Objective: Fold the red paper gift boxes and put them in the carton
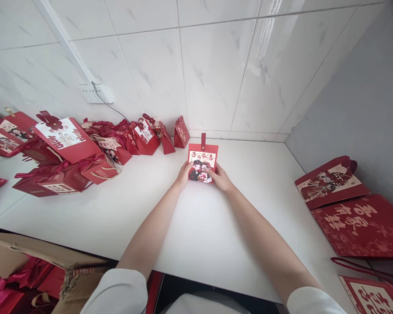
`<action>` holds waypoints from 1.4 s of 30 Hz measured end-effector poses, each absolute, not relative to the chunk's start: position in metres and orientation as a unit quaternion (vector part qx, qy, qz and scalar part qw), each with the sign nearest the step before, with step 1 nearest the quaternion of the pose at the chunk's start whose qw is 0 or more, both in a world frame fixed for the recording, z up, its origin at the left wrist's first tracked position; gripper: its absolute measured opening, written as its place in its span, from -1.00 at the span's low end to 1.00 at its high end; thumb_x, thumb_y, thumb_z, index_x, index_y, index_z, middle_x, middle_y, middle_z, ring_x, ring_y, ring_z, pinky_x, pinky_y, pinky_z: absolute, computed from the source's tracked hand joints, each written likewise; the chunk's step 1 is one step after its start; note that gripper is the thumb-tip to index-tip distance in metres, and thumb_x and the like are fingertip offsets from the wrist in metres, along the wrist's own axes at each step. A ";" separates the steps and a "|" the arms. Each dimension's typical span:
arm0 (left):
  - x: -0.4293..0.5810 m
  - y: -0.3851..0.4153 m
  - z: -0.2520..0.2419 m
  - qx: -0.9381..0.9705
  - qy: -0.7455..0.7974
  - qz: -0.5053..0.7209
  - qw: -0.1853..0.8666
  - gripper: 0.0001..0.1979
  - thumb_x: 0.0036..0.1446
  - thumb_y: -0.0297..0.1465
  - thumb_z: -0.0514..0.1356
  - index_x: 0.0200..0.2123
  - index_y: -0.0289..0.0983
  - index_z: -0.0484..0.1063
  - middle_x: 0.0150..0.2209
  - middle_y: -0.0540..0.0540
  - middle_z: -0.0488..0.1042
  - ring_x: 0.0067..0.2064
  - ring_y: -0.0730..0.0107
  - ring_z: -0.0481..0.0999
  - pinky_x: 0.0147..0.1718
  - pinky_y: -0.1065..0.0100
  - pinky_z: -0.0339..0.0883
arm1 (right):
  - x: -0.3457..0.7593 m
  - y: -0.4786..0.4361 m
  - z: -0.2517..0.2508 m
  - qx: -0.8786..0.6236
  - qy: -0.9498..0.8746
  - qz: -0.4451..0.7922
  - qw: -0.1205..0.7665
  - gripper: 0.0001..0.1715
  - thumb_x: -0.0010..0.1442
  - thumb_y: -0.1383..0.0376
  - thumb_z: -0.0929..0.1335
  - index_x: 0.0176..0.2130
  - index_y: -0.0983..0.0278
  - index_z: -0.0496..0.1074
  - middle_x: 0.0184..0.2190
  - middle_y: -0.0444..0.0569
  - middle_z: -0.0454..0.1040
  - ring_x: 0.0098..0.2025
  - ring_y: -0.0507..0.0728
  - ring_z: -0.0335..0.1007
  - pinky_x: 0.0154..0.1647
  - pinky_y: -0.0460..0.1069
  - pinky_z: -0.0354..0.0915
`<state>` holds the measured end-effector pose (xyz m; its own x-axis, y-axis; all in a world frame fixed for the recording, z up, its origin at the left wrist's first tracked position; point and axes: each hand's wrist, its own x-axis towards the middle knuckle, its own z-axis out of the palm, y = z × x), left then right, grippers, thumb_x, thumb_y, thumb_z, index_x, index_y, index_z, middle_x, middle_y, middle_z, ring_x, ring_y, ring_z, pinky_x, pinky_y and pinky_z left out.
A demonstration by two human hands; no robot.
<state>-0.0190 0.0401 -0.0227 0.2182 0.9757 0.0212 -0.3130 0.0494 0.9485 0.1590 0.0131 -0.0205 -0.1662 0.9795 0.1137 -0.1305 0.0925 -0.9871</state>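
Observation:
A red box (202, 167) with a cartoon couple, gold-red lettering and a dark red strap at its top stands on the white table (203, 231), roughly in the middle of the view. My left hand (184, 173) grips its left side, and my right hand (220, 176) grips its right side, with the thumb across the printed front. The fingers behind the box are hidden.
Many red gift boxes (65, 139) crowd the table's left and back. Larger red bags (360, 224) lie at the right by the grey wall. An open cardboard box (46, 253) with red items stands at the lower left. A cable runs from a wall socket (96, 93).

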 end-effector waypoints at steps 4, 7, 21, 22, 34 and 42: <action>-0.019 0.041 -0.023 0.463 0.357 0.515 0.627 -0.47 0.09 -0.08 0.19 0.01 -0.32 0.38 -0.06 -0.21 0.52 -0.04 0.10 0.52 -0.01 0.10 0.32 | 0.158 0.013 -0.019 -0.398 -0.537 0.545 0.507 -0.34 0.07 -0.02 0.43 0.07 0.20 0.32 0.02 -0.01 0.45 0.02 0.20 0.39 0.04 0.10 0.33; -0.020 0.039 -0.022 0.466 0.350 0.515 0.628 -0.48 0.10 -0.09 0.19 0.04 -0.29 0.37 -0.02 -0.20 0.50 -0.01 0.09 0.49 -0.01 0.10 0.33 | 0.159 0.014 -0.019 -0.385 -0.523 0.556 0.518 -0.36 0.06 -0.02 0.44 0.04 0.21 0.34 0.03 0.00 0.45 0.02 0.22 0.40 0.05 0.10 0.33; -0.015 0.027 -0.009 0.557 0.423 0.459 0.548 -0.38 0.01 -0.11 0.29 0.13 -0.14 0.28 -0.20 -0.17 0.58 -0.20 0.16 0.60 -0.12 0.14 0.38 | 0.165 0.020 -0.015 -0.398 -0.433 0.585 0.558 -0.14 0.18 -0.31 0.06 0.31 -0.01 0.00 0.11 -0.06 0.38 -0.15 0.18 0.50 -0.44 0.02 0.45; -0.015 0.028 -0.011 0.553 0.439 0.456 0.542 -0.42 0.01 -0.08 0.28 0.07 -0.18 0.33 -0.28 -0.17 0.60 -0.23 0.15 0.60 -0.16 0.15 0.39 | 0.164 0.019 -0.013 -0.398 -0.442 0.593 0.543 -0.10 0.16 -0.33 0.03 0.29 0.04 0.07 0.06 -0.01 0.43 -0.19 0.19 0.52 -0.44 0.02 0.44; -0.018 0.032 -0.017 0.539 0.468 0.463 0.526 -0.48 0.01 0.00 0.24 -0.14 -0.29 0.53 -0.41 -0.20 0.60 -0.33 0.12 0.61 -0.26 0.16 0.41 | 0.167 0.015 -0.010 -0.426 -0.449 0.585 0.524 -0.17 0.21 -0.26 0.10 0.15 0.21 0.34 -0.18 0.05 0.55 -0.34 0.17 0.53 -0.38 0.04 0.44; -0.024 0.032 -0.013 0.540 0.455 0.478 0.522 -0.46 0.06 0.05 0.16 -0.29 -0.34 0.57 -0.34 -0.26 0.60 -0.32 0.09 0.61 -0.39 0.24 0.39 | 0.168 0.015 -0.009 -0.427 -0.443 0.588 0.525 -0.29 0.24 -0.16 0.13 0.08 0.22 0.41 -0.13 0.05 0.54 -0.32 0.19 0.52 -0.38 0.05 0.45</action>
<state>-0.0240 0.0325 -0.0128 0.1286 0.9908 0.0410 -0.0078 -0.0403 0.9992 0.1676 0.0153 -0.0091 -0.0839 0.9958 -0.0362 -0.2385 -0.0553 -0.9696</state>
